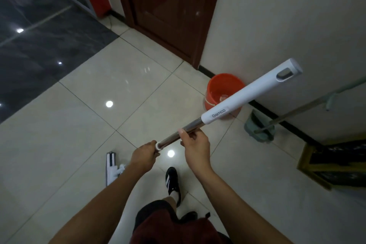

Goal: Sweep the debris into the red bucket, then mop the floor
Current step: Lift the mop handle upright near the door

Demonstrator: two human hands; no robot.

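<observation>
Both sets of fingers (185, 134) clamp the steel-and-white mop handle (227, 105); flat white mop head (111, 168) below-left—keep it flush on the floor.

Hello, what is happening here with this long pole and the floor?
A person holds a mop handle with both hands: the left hand grips its white collar, the right hand pinches the metal tube. The flat mop head rests on the tiled floor. The red bucket stands by the wall, beside a green dustpan.
</observation>
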